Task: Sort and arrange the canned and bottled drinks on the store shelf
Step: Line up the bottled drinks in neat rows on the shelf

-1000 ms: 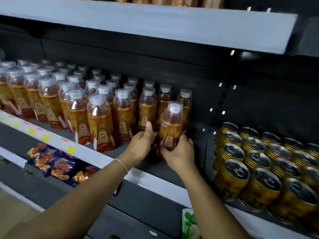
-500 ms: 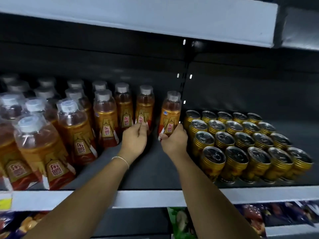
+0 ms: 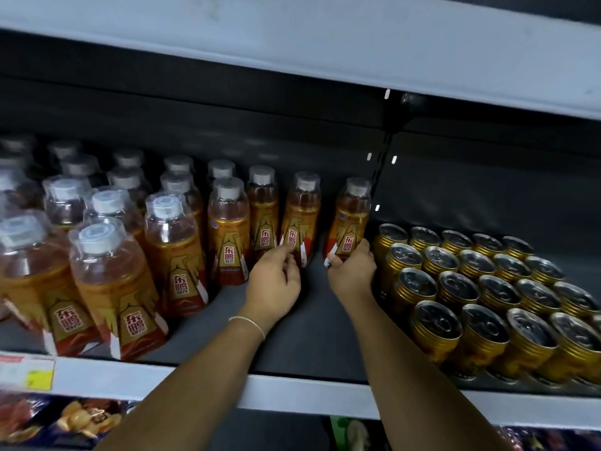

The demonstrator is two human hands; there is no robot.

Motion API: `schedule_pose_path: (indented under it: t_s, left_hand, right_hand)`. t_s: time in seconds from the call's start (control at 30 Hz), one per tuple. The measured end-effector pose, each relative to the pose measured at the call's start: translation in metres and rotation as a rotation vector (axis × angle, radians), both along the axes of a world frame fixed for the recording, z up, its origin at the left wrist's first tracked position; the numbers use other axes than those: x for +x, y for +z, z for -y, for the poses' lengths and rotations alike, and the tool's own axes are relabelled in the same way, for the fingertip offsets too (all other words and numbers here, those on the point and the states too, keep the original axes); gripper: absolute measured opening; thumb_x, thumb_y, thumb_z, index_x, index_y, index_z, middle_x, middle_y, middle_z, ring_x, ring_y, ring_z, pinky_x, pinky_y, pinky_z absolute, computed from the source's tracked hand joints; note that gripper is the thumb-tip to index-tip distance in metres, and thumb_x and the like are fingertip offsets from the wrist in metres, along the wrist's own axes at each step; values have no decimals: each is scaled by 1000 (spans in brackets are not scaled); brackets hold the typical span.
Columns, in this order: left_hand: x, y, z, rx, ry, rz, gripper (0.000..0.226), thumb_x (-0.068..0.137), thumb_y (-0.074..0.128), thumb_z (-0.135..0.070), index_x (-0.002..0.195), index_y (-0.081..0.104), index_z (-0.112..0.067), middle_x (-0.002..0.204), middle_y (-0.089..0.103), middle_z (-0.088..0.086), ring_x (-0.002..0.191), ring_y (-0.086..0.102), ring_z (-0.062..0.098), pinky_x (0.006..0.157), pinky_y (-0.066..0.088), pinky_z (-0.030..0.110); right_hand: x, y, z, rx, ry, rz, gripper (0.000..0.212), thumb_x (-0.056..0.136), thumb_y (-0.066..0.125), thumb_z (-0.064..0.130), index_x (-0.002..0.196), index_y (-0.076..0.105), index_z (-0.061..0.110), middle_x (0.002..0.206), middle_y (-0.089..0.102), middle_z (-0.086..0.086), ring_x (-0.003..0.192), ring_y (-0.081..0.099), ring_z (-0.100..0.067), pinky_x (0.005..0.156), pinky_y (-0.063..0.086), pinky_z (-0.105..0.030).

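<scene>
Several amber drink bottles with grey caps and gold-red labels fill the left of the dark shelf [image 3: 302, 336]. My right hand [image 3: 353, 273] grips the base of the rightmost bottle [image 3: 349, 219], which stands at the back by the shelf upright. My left hand [image 3: 276, 281] has its fingers curled against the lower part of the neighbouring bottle [image 3: 300, 216]. Gold cans [image 3: 452, 288] with silver tops stand in rows to the right of my right hand.
A grey upper shelf [image 3: 292, 37] overhangs the bottles. The white front rail [image 3: 309, 395] carries a price tag [image 3: 29, 372] at the left. Snack packets [image 3: 71, 418] lie on the shelf below. A bare strip of shelf floor runs between bottles and cans.
The right hand has carried its bottle back and set it at the rear beside the cans. The left hand stays at the neighbouring bottle. The view has shifted right and closer.
</scene>
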State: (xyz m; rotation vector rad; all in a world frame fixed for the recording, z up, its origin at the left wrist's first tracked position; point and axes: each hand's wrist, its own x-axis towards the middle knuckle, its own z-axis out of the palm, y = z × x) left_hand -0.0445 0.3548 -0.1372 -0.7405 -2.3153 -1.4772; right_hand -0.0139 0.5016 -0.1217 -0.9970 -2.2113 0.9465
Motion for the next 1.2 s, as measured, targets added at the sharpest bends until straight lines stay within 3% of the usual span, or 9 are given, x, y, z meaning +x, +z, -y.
schedule_pose_path:
  t_s: [0.13, 0.3, 0.4, 0.47, 0.6, 0.77, 0.93, 1.03, 1.2]
  left_hand:
    - [2, 0, 2, -27, 13, -13, 38, 89, 53, -3, 126, 62, -7, 116, 65, 7, 107, 60, 18, 95, 36, 9]
    - [1, 4, 4, 25, 37, -10, 43, 86, 51, 4, 128, 58, -4, 118, 63, 8, 111, 59, 20, 100, 44, 24]
    - [0, 6, 4, 106, 49, 25, 49, 85, 50, 6, 132, 52, -6, 118, 60, 4, 108, 57, 14, 96, 37, 10]
    - [-1, 9, 3, 173, 55, 52, 53, 84, 49, 7, 135, 49, -8, 118, 58, 1, 107, 56, 11, 98, 40, 17]
    - [-1, 14, 4, 376, 59, 76, 53, 85, 42, 13, 134, 47, -7, 117, 58, 4, 104, 58, 9, 95, 42, 14]
    - [0, 15, 3, 541, 27, 111, 46, 91, 37, 15, 131, 48, -5, 117, 59, 4, 109, 59, 7, 93, 44, 11]
    - [0, 15, 2, 551, -8, 130, 41, 95, 39, 10, 132, 49, -3, 120, 57, 1, 116, 56, 10, 100, 42, 15]
    - [1, 14, 3, 521, -33, 146, 30, 99, 40, -4, 126, 56, -8, 112, 59, -8, 109, 56, -1, 95, 45, 15]
    - [2, 6, 0, 257, -56, 136, 18, 97, 50, -8, 103, 68, -9, 100, 68, -1, 94, 60, 4, 87, 41, 8]
  right_hand:
    - [0, 0, 0, -17, 8, -10, 72, 89, 71, 19, 148, 32, 5, 139, 49, -17, 127, 49, -34, 103, 45, -45]
    - [13, 9, 12, -121, 19, -115, 94, 84, 76, 13, 155, 13, 10, 145, 38, -18, 130, 46, -34, 104, 43, -43]
    - [25, 7, 29, 189, -19, -239, 61, 79, 77, 16, 130, 45, 8, 127, 46, -14, 115, 52, -31, 92, 48, -39]
    - [25, 9, 39, 278, 67, -322, 42, 79, 75, 16, 116, 55, 7, 113, 56, -9, 105, 57, -27, 86, 51, -35]
    - [-2, 21, 51, 145, 274, -162, 60, 86, 74, 27, 135, 49, 2, 121, 63, -13, 112, 61, -26, 95, 51, -39]
    - [-27, 23, 47, 94, 285, -53, 56, 80, 81, 35, 119, 53, 5, 112, 65, -13, 103, 64, -28, 84, 52, -34]
    - [-14, 22, 45, 140, 282, -58, 53, 79, 82, 34, 117, 56, 7, 102, 68, -6, 87, 63, -18, 72, 42, -21]
    - [8, 19, 44, 149, 335, -55, 50, 79, 82, 34, 116, 56, 14, 97, 67, 3, 80, 59, -7, 70, 44, -18]
    - [49, 12, 32, -3, 435, -71, 58, 81, 81, 23, 131, 51, 19, 114, 66, 4, 105, 64, -11, 97, 53, -32]
